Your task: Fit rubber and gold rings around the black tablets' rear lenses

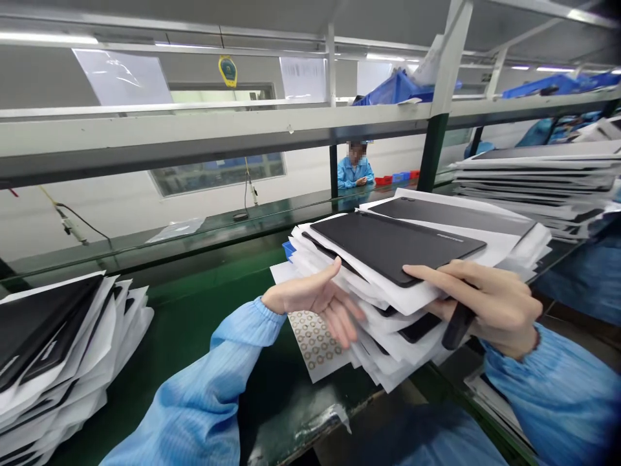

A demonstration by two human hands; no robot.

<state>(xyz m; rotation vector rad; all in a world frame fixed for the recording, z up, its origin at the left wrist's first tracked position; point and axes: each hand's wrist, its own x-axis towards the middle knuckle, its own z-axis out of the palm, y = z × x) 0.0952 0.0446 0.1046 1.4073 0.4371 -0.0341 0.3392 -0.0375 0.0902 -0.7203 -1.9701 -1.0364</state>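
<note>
Head view: black panel (392,243) atop the pile (388,372), its near corner under the right grip's (490,301) forefinger.
Panel not lifted off; how many are finished cannot be told, with another stack (72,369) well left of the left grip (320,301). Right grip curls around a dark object (458,325); left grip is wide, thumb raised, beside the pile.
</note>
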